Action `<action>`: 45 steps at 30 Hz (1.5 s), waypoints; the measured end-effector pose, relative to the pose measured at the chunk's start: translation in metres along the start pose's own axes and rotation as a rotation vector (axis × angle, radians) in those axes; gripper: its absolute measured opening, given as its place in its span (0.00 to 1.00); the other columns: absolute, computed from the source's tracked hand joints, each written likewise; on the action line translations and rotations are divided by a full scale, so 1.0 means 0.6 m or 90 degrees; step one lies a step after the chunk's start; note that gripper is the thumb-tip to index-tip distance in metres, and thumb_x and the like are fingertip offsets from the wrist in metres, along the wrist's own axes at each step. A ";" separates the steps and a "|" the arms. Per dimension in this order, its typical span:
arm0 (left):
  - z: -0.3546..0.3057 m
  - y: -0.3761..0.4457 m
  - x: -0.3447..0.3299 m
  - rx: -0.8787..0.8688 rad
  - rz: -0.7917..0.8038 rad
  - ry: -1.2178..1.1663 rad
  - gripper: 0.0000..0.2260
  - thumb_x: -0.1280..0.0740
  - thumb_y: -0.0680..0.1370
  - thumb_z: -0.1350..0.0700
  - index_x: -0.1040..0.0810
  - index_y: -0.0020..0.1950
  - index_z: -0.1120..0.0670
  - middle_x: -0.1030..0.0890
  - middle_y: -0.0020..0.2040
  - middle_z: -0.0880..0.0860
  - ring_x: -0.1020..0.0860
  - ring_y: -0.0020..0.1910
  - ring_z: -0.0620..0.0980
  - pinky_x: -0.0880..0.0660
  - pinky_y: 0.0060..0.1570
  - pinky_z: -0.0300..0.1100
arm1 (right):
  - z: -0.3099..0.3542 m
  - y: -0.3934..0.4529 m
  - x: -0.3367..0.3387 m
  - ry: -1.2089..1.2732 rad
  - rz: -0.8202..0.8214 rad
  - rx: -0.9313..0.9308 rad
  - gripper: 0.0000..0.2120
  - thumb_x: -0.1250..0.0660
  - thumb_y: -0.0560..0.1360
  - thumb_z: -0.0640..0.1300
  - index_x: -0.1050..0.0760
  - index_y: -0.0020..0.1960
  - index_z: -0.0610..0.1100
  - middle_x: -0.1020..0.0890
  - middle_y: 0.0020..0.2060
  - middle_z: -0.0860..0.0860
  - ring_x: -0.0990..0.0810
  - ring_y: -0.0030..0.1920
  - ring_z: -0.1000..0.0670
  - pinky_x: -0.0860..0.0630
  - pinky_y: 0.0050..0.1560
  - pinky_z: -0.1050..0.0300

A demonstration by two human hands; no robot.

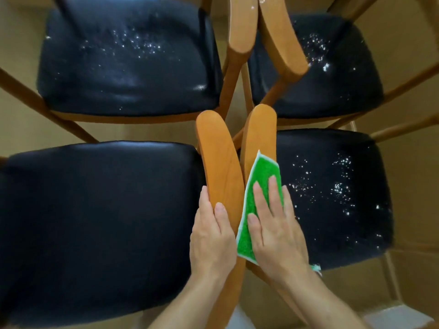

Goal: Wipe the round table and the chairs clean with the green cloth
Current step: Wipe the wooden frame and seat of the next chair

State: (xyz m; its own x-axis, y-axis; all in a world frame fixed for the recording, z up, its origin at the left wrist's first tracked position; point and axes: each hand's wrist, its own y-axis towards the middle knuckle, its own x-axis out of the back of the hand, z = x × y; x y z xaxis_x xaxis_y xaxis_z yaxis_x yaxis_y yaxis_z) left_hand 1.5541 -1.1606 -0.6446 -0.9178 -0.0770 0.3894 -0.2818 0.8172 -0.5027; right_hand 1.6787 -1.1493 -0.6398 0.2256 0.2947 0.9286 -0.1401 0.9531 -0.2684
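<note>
I look down on several wooden chairs with black padded seats, set back to back. My right hand (273, 224) lies flat, fingers straight, pressing the green cloth (259, 193) against the backrest (260, 134) of the near right chair. My left hand (211, 233) grips the backrest (218, 157) of the near left chair, thumb on top and fingers round its left edge. The near left seat (95, 224) looks free of specks. White crumbs dot the near right seat (337, 191) and both far seats (128, 58) (318, 60). No round table is in view.
The chairs stand on a tan floor (411, 58). The backrests of the two far chairs (242, 24) lean in toward the middle, with white specks on their top ends. Wooden chair legs and rails cross at the edges of the view.
</note>
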 end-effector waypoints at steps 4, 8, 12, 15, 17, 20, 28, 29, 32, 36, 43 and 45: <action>-0.012 -0.002 0.000 0.007 -0.018 0.036 0.31 0.59 0.76 0.34 0.50 0.78 0.42 0.29 0.70 0.46 0.27 0.64 0.44 0.25 0.60 0.50 | -0.004 0.023 0.012 0.008 0.027 0.023 0.26 0.62 0.79 0.60 0.66 0.75 0.59 0.64 0.77 0.56 0.63 0.77 0.47 0.32 0.68 0.45; -0.020 -0.002 -0.004 0.003 -0.061 0.088 0.28 0.57 0.79 0.37 0.47 0.78 0.44 0.26 0.67 0.46 0.26 0.62 0.45 0.26 0.60 0.49 | -0.014 0.157 0.036 0.053 -0.001 0.074 0.28 0.60 0.80 0.59 0.59 0.78 0.54 0.59 0.79 0.52 0.61 0.77 0.43 0.41 0.72 0.40; -0.025 -0.005 -0.007 0.001 -0.098 0.141 0.26 0.56 0.80 0.39 0.40 0.75 0.46 0.22 0.59 0.44 0.22 0.53 0.43 0.24 0.55 0.46 | -0.004 0.315 0.060 0.071 -0.051 0.047 0.27 0.57 0.82 0.54 0.51 0.79 0.47 0.51 0.78 0.45 0.55 0.78 0.41 0.53 0.75 0.43; -0.025 -0.002 -0.014 -0.002 -0.131 0.173 0.23 0.55 0.80 0.39 0.37 0.71 0.46 0.23 0.49 0.41 0.22 0.44 0.41 0.23 0.47 0.43 | -0.001 0.329 0.059 0.045 -0.078 0.051 0.26 0.56 0.82 0.53 0.47 0.78 0.46 0.45 0.77 0.45 0.49 0.77 0.41 0.48 0.74 0.44; -0.023 -0.002 -0.016 -0.001 -0.153 0.194 0.22 0.55 0.80 0.39 0.37 0.69 0.46 0.23 0.46 0.41 0.22 0.41 0.41 0.22 0.44 0.45 | -0.001 0.285 0.051 0.054 -0.074 0.062 0.26 0.55 0.82 0.54 0.51 0.78 0.48 0.50 0.78 0.47 0.52 0.77 0.39 0.41 0.71 0.42; -0.025 -0.001 -0.020 0.007 -0.175 0.207 0.19 0.54 0.81 0.41 0.35 0.66 0.46 0.23 0.41 0.42 0.21 0.37 0.43 0.21 0.41 0.51 | -0.007 0.177 0.036 0.084 -0.017 0.086 0.29 0.57 0.81 0.55 0.56 0.79 0.48 0.57 0.78 0.50 0.57 0.77 0.36 0.34 0.68 0.41; -0.033 0.005 -0.014 0.010 -0.147 0.175 0.19 0.53 0.83 0.43 0.33 0.68 0.49 0.20 0.44 0.45 0.21 0.40 0.44 0.21 0.44 0.52 | -0.068 0.003 0.013 0.134 0.076 0.223 0.27 0.55 0.81 0.52 0.53 0.76 0.43 0.55 0.78 0.46 0.54 0.77 0.39 0.53 0.76 0.44; -0.034 0.003 -0.014 0.006 -0.148 0.174 0.19 0.52 0.83 0.44 0.33 0.68 0.49 0.20 0.44 0.45 0.21 0.40 0.45 0.21 0.44 0.52 | -0.065 0.014 0.015 0.123 0.065 0.238 0.27 0.55 0.81 0.51 0.52 0.76 0.40 0.52 0.78 0.43 0.54 0.78 0.40 0.53 0.76 0.41; -0.032 0.006 -0.015 -0.002 -0.147 0.172 0.19 0.52 0.83 0.45 0.33 0.68 0.50 0.20 0.44 0.46 0.21 0.40 0.47 0.22 0.44 0.52 | -0.041 0.087 0.021 0.042 -0.005 0.249 0.28 0.56 0.81 0.50 0.49 0.77 0.36 0.49 0.77 0.38 0.54 0.78 0.41 0.56 0.75 0.37; -0.020 0.002 -0.017 -0.019 -0.166 0.184 0.17 0.52 0.83 0.45 0.32 0.65 0.49 0.23 0.40 0.44 0.22 0.37 0.44 0.22 0.41 0.52 | -0.014 0.216 0.033 0.040 -0.081 0.129 0.29 0.55 0.81 0.55 0.51 0.79 0.47 0.53 0.79 0.48 0.54 0.77 0.35 0.55 0.71 0.49; -0.022 0.005 -0.012 -0.029 -0.151 0.170 0.16 0.51 0.83 0.46 0.31 0.65 0.51 0.23 0.39 0.45 0.23 0.36 0.44 0.22 0.40 0.52 | 0.003 0.227 0.048 0.062 -0.085 0.074 0.28 0.54 0.81 0.56 0.53 0.79 0.49 0.53 0.79 0.50 0.52 0.76 0.34 0.36 0.68 0.41; -0.025 0.005 -0.010 -0.024 -0.149 0.171 0.17 0.51 0.83 0.46 0.31 0.64 0.52 0.23 0.38 0.46 0.22 0.36 0.46 0.23 0.40 0.53 | -0.004 0.168 0.031 0.070 -0.062 0.092 0.28 0.54 0.82 0.55 0.54 0.79 0.48 0.55 0.79 0.50 0.50 0.76 0.35 0.36 0.69 0.41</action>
State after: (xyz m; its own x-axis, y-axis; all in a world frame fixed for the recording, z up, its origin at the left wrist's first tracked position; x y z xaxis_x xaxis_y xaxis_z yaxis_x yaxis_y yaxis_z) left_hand 1.5629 -1.1493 -0.6365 -0.7215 -0.1159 0.6826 -0.4609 0.8161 -0.3487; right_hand 1.6713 -1.0477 -0.6499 0.3478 0.2148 0.9126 -0.2477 0.9599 -0.1315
